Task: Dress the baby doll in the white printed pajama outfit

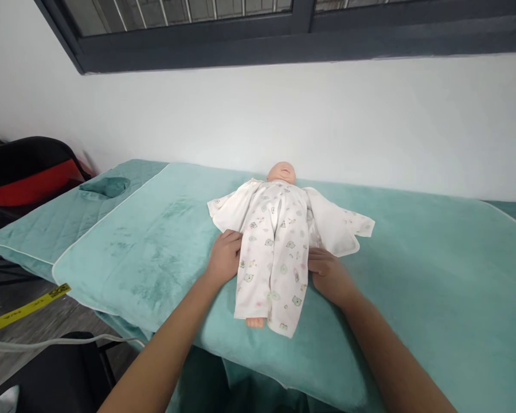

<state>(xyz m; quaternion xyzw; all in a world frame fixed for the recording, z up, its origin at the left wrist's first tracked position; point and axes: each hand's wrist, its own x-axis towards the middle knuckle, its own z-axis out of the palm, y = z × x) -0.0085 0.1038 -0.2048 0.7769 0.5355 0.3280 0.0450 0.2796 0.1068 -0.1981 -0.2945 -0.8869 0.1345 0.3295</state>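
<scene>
A baby doll [281, 172] lies on its back on the green bed, its head toward the wall. It wears an open white baby shirt [337, 221] with the sleeves spread to both sides. White printed baby trousers [273, 246] lie over its front and legs, and one foot [255, 322] shows below a leg opening. At the trousers' left edge, my left hand [226, 255] is closed with its fingertips at the cloth. My right hand [330, 276] pinches the right edge, its fingertips partly hidden by the fabric.
The padded bed cover [434, 275] runs along a white wall under a dark window frame [189, 51]. On the left are a face hole [105, 187], a red and black chair [30, 172], yellow tape [26, 310] and a white cable [60, 341]. A black seat [60, 373] stands below.
</scene>
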